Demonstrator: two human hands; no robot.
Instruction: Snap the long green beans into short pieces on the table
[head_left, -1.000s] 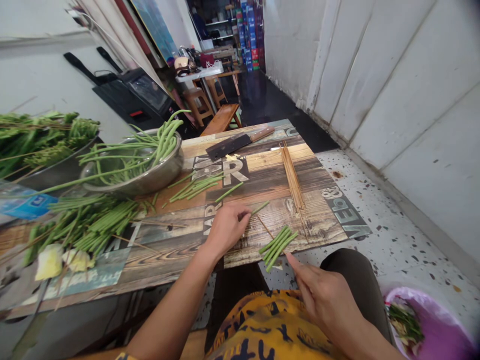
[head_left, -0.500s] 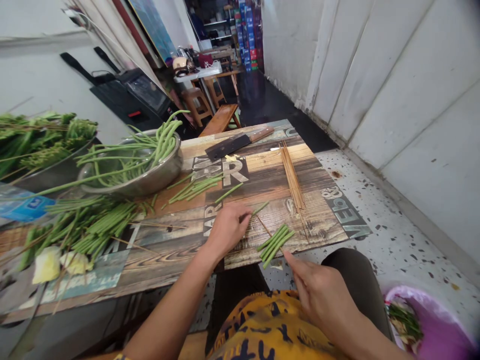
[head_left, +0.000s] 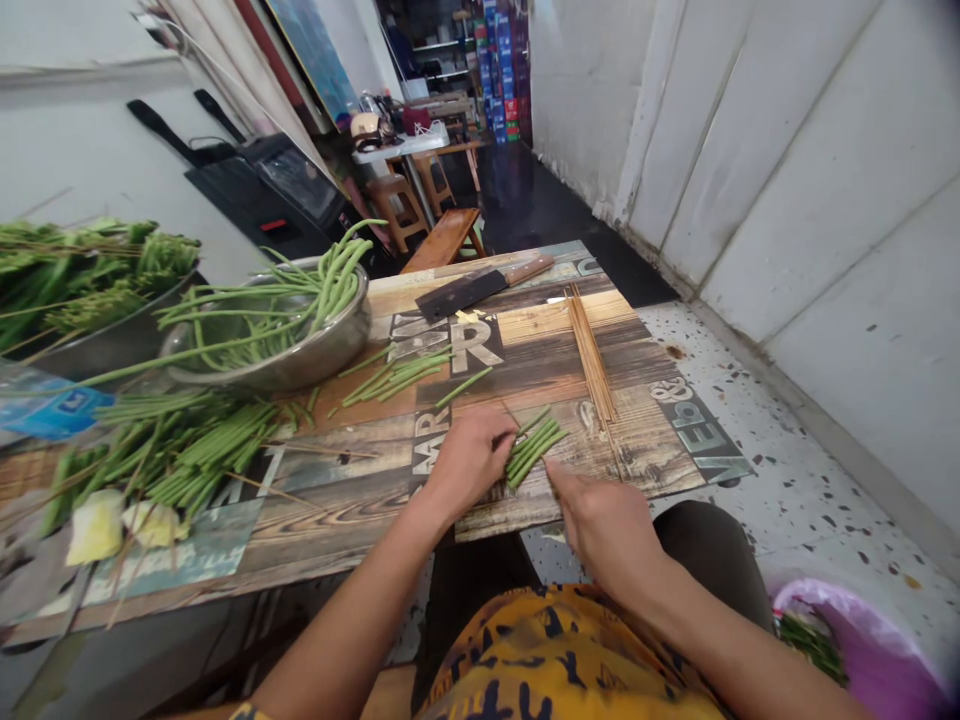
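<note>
My left hand (head_left: 476, 455) is closed in a pinch on a cut piece of long bean (head_left: 537, 418). Against it lies a row of several parallel bean pieces (head_left: 534, 455), threaded side by side on a thin bamboo skewer. My right hand (head_left: 611, 525) pinches the skewer's near end, with the fingertips close to the row; most of the skewer is hidden by the beans and fingers. Loose cut beans (head_left: 401, 375) and one single piece (head_left: 463, 387) lie beyond my left hand. To the right rests a bundle of bare bamboo skewers (head_left: 591, 355).
A cleaver (head_left: 480, 290) lies at the table's far side. On the left stand a metal bowl of long beans (head_left: 330, 345), a basin of skewered greens (head_left: 97, 345), finished bean skewers (head_left: 202, 450) and pale yellow chunks (head_left: 96, 527). A pink-lined bin (head_left: 874, 650) stands at lower right.
My right hand has moved left and away from me, bringing the row of beans up to my left fingers. The gap between the row and the single piece has closed.
</note>
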